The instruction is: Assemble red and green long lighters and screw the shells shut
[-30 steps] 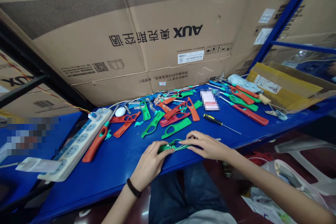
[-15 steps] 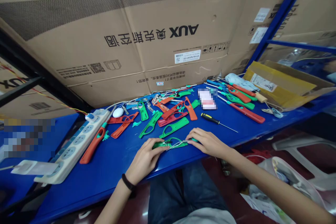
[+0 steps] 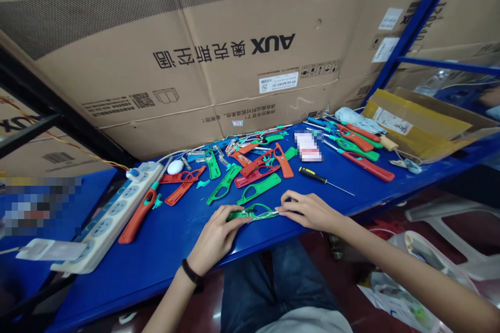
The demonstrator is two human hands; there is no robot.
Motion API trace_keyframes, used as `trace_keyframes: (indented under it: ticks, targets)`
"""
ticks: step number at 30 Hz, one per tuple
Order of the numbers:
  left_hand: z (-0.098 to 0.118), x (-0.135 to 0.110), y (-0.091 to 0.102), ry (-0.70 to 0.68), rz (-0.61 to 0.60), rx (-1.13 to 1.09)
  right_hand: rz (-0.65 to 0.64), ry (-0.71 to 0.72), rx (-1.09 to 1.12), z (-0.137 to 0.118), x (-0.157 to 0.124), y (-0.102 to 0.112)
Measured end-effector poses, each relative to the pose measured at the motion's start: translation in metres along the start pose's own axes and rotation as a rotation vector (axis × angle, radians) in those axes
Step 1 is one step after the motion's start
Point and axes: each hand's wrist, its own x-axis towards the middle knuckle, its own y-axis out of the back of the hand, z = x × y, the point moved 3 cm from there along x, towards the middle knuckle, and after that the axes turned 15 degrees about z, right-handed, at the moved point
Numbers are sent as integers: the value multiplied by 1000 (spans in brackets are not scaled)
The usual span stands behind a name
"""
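Near the table's front edge lies a green lighter casing half [image 3: 264,208], its open side up, with pale wires [image 3: 262,215] running along it. My left hand [image 3: 219,231] is closed on the casing's left end, thumb and fingers on either side. At the right end, my right hand [image 3: 310,212] pinches the wires at their tip; my fingers partly hide what is there. Just behind lies another green casing half [image 3: 260,189]. Several red, orange and green casing pieces are farther back, among them a red one [image 3: 255,174].
A black and yellow screwdriver [image 3: 313,175] lies right of centre. Whole lighters [image 3: 367,166] and a yellow-taped carton [image 3: 417,119] are at the right. A white power strip [image 3: 113,213] and an orange lighter handle [image 3: 137,217] are at the left. A large cardboard box [image 3: 219,21] stands behind.
My right hand's fingertips have shifted slightly at the casing's right end, and the wires now lie straighter and lower along it. A teal piece by those fingers no longer shows. My left hand stays put.
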Motion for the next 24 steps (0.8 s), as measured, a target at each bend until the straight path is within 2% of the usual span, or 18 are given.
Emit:
trace_keyframes:
  ticks: [8, 14, 19, 24]
  targets:
    - [2, 0, -1, 12, 3, -20, 108, 20, 19, 3, -3, -6]
    - [1, -1, 0, 20, 16, -23, 196, 162, -63, -2, -6, 1]
    - [2, -2, -2, 24, 24, -18, 203, 72, -8, -10, -5, 3]
    - [4, -1, -6, 20, 46, -16, 124, -46, 148, -26, 15, -9]
